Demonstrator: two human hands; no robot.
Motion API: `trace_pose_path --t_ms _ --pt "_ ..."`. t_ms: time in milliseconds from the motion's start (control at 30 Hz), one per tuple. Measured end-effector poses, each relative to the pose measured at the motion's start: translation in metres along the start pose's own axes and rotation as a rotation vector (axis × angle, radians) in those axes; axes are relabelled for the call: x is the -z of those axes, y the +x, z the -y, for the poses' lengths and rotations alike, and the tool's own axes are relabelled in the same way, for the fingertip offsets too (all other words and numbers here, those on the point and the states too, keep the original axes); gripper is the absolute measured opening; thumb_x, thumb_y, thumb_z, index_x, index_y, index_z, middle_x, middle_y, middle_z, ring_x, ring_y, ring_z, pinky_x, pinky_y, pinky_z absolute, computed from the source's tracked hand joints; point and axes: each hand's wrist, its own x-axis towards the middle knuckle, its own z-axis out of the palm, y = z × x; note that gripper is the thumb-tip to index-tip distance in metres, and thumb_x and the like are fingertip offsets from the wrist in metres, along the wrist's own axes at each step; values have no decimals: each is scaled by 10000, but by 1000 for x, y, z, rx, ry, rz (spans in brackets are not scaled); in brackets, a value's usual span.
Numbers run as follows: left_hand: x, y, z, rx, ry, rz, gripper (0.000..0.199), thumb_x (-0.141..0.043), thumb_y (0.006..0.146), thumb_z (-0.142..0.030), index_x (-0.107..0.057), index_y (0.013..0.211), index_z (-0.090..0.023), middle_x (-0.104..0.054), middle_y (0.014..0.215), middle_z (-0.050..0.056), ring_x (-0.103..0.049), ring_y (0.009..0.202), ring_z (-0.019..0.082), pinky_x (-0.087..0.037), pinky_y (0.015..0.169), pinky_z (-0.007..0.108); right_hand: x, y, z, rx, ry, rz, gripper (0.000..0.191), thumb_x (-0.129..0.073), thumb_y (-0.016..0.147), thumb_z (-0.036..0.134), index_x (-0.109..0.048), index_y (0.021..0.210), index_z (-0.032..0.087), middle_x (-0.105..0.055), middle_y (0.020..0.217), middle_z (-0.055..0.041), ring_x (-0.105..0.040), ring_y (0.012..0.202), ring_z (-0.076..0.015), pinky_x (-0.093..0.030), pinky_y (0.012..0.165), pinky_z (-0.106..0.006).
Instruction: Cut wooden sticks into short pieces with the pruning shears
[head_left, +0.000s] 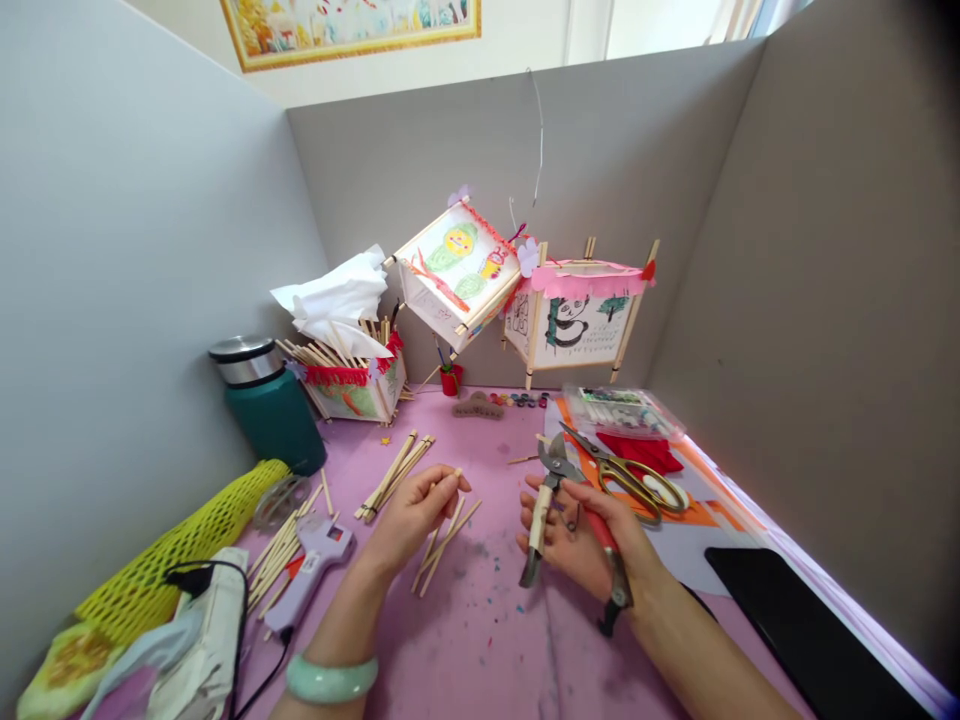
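Bare left hand [412, 512] at lower centre of frame, raised, wrist bent, fingertips [454, 480] pinched together; left forearm [341, 625] rising from bottom edge. Bare right hand [577, 530] right of centre, fingers curled closed; right forearm [697, 650] angling in from lower right.

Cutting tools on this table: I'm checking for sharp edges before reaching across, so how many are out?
2: pruning shears held in the right hand, and gold-handled scissors lying on the orange paper beyond them. Others may be hidden.
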Motion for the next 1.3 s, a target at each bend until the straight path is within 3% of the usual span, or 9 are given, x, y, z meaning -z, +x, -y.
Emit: trace_pose_path --t_ms 100,200,300,467,600,733,933,1100,1300 --pt "-1 -1 -1 -9 0 17 359 -479 869 -470 -614 923 -141 -339 545 -70 -249 474 63 -172 437 199 -2 0 -6 -61 -139 -11 345 -603 767 238 -582 1098 144 -651 869 -97 -622 733 -202 -497 751 -417" --pt "-2 -1 -4 -21 -4 6 364 -490 863 -466 -606 962 -135 -316 526 -80 -262 475 69 -183 443 202 -3 -3 -8 89 -212 51 355 -592 770 271 -583 1112 175 -645 924 -91 -618 786 -200 -495 754 -390" --pt "-4 -1 -5 -18 -4 -20 367 -500 854 -472 -605 945 -133 -320 512 -83 -267 469 69 -183 443 202 4 0 -1 225 -216 52 339 -472 798 436 -605 998 197 -627 1009 -103 -610 915 -231 -494 787 -414" --pt "-6 1 -2 -2 8 -36 359 -509 848 -468 -612 913 -130 -342 517 -79 -279 471 65 -194 444 200 12 5 1 -59 -271 -62 314 -436 798 446 -569 753 166 -622 945 -151 -604 989 -242 -491 799 -412" --pt "-6 1 -2 -16 2 -49 361 -505 853 -468 -614 923 -131 -338 515 -79 -282 473 66 -193 444 200 -1 0 -12 -121 -178 -18 302 -493 795 390 -585 954 150 -613 930 -115 -617 865 -207 -491 799 -406" --pt "-8 -1 -6 -33 -43 -26 355 -503 859 -456 -606 959 -131 -320 509 -87 -257 461 63 -188 442 202 -10 -8 -19 175 -571 1 478 -607 762 359 -502 1196 188 -582 968 -67 -584 800 -178 -489 758 -362" --pt "-10 -4 -10 -46 -48 -9 346 -516 849 -461 -606 912 -132 -301 515 -86 -234 461 62 -174 441 208 -9 -12 -21 689 -1444 -69 480 -584 772 225 -487 1243 217 -565 1064 -69 -541 951 -203 -434 864 -341" --pt "-10 -5 -10 -68 -40 42 357 -513 844 -476 -601 881 -132 -298 547 -77 -243 486 67 -189 447 208 -8 -12 -26 761 -1696 -7 549 -552 709 104 -492 1240 229 -571 1014 -69 -535 914 -211 -439 812 -334" --pt "-9 -3 -7 -106 2 37 362 -519 837 -480 -626 852 -135 -350 590 -56 -269 516 74 -242 481 212 -8 -13 -28 754 -1777 -7 592 -545 666 73 -490 1232 238 -572 968 -64 -535 871 -213 -441 768 -328"
